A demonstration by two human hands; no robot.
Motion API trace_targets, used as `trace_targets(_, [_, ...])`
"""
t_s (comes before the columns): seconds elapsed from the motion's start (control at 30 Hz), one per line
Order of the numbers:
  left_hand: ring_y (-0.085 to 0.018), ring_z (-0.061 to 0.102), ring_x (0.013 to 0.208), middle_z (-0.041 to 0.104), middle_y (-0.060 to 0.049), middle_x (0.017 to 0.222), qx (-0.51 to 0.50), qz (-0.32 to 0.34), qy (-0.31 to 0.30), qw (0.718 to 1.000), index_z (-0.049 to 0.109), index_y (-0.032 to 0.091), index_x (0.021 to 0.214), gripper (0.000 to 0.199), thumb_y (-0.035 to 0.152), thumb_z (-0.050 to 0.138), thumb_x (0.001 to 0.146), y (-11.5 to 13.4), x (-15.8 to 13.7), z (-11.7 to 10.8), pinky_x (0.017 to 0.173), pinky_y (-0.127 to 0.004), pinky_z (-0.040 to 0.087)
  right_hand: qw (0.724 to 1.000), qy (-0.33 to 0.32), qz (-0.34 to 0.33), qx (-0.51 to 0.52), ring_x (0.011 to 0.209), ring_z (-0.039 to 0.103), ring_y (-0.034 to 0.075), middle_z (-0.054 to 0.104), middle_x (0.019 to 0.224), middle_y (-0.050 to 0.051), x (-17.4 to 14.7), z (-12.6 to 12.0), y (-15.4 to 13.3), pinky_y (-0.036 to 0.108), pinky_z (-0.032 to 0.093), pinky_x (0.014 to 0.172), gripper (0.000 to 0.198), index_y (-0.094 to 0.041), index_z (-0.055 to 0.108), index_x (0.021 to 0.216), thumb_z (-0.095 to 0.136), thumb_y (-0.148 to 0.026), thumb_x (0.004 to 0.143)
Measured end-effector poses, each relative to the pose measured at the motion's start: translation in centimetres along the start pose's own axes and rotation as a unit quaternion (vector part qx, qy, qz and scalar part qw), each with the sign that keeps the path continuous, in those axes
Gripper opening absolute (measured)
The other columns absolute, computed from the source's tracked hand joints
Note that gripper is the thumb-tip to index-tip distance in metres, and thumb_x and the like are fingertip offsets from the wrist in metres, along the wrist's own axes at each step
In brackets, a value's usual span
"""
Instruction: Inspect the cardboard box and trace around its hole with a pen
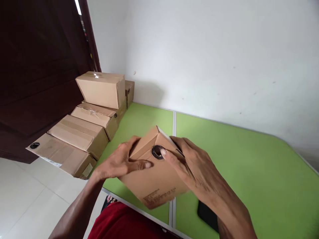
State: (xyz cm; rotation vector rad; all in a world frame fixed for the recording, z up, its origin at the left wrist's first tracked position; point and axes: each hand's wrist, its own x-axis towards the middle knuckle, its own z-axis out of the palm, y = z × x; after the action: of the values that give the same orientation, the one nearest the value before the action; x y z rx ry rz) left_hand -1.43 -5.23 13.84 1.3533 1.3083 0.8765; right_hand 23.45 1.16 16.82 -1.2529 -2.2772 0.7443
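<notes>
Both hands grip a small cardboard box [154,172] above the green table's [249,166] near edge: left hand [119,162] curled around its left side, right hand [191,166] fingers spread on top. Tilted, it could slip floorward.

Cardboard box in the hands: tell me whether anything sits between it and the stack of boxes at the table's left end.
Nothing visible does. The cardboard box is held by the left hand and right hand; bare green table separates it from the stacked boxes.
</notes>
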Motion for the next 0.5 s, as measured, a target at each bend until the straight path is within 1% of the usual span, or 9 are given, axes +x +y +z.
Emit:
trace_targets(0.1, [-0.034,0.08,0.101,0.08,-0.011,0.121,-0.048,-0.029,0.061,0.997,0.065,0.024,0.129,0.07,0.058,0.097,0.077,-0.7,0.4,-0.7,0.075,-0.04,0.066,0.991,0.129,-0.012,0.02,0.105,0.078,0.032,0.075,0.133,0.021,0.5,-0.4,2.4,0.043,0.067,0.072,0.078,-0.018,0.073,0.132,0.041,-0.084,0.106])
trace_targets(0.17, [-0.036,0.08,0.103,0.08,-0.012,0.123,-0.05,-0.042,0.138,0.988,0.064,0.023,0.129,0.078,0.064,0.098,0.073,-1.2,0.3,-1.4,0.077,-0.042,0.066,0.975,0.224,-0.001,-0.01,0.106,0.078,0.033,0.077,0.129,0.022,0.1,-0.2,4.6,0.044,0.068,0.074,0.071,-0.016,0.074,0.131,0.046,-0.078,0.109])
trace_targets(0.2, [-0.037,0.079,0.105,0.079,-0.013,0.124,-0.038,-0.041,0.179,0.982,0.064,0.023,0.129,0.079,0.067,0.098,0.072,-1.4,0.2,-1.7,0.08,-0.043,0.065,0.976,0.217,0.01,-0.028,0.098,0.079,0.031,0.079,0.118,0.019,-0.4,0.3,5.5,0.043,0.068,0.072,0.059,-0.016,0.075,0.126,0.051,-0.068,0.112])
trace_targets(0.23, [-0.038,0.078,0.108,0.079,-0.013,0.125,-0.022,-0.038,0.216,0.975,0.065,0.022,0.127,0.078,0.069,0.096,0.073,-1.7,0.2,-2.0,0.083,-0.043,0.064,0.985,0.163,0.022,-0.047,0.086,0.079,0.027,0.08,0.105,0.015,-0.9,0.9,6.2,0.04,0.068,0.068,0.044,-0.017,0.076,0.119,0.056,-0.055,0.114])
trace_targets(0.3, [-0.038,0.075,0.111,0.078,-0.013,0.122,0.008,-0.026,0.272,0.962,0.069,0.022,0.122,0.073,0.073,0.091,0.076,-2.4,0.0,-2.5,0.088,-0.043,0.06,0.996,-0.018,0.037,-0.082,0.066,0.075,0.019,0.078,0.088,0.007,-2.1,3.0,6.7,0.031,0.064,0.059,0.017,-0.018,0.075,0.104,0.065,-0.028,0.112])
trace_targets(0.33, [-0.038,0.074,0.113,0.078,-0.012,0.12,0.011,-0.02,0.29,0.957,0.07,0.021,0.119,0.07,0.073,0.09,0.077,-2.8,0.0,-2.7,0.089,-0.043,0.059,0.989,-0.102,0.039,-0.098,0.064,0.075,0.017,0.078,0.085,0.005,-2.5,4.2,6.5,0.028,0.063,0.059,0.01,-0.018,0.074,0.099,0.069,-0.017,0.107])
trace_targets(0.37, [-0.038,0.074,0.113,0.078,-0.011,0.119,0.003,-0.012,0.302,0.953,0.072,0.021,0.118,0.068,0.073,0.089,0.079,-3.2,0.1,-2.8,0.091,-0.043,0.058,0.98,-0.156,0.037,-0.115,0.067,0.077,0.017,0.079,0.087,0.004,-2.9,5.3,6.3,0.027,0.063,0.06,0.011,-0.018,0.074,0.095,0.073,-0.009,0.102])
trace_targets(0.43, [-0.038,0.074,0.115,0.079,-0.011,0.118,-0.038,0.004,0.32,0.947,0.074,0.02,0.122,0.066,0.071,0.087,0.082,-4.1,0.1,-2.8,0.093,-0.042,0.058,0.972,-0.187,0.028,-0.137,0.073,0.079,0.019,0.081,0.091,0.004,-3.0,6.9,5.8,0.027,0.062,0.062,0.016,-0.019,0.075,0.095,0.08,-0.003,0.094])
trace_targets(0.5, [-0.037,0.075,0.117,0.08,-0.011,0.124,-0.092,0.02,0.333,0.938,0.074,0.021,0.13,0.063,0.065,0.087,0.086,-4.8,0.0,-2.8,0.095,-0.041,0.059,0.972,-0.178,0.038,-0.147,0.072,0.077,0.018,0.081,0.094,0.005,-2.7,6.8,6.1,0.027,0.06,0.061,0.013,-0.018,0.076,0.1,0.076,-0.006,0.097])
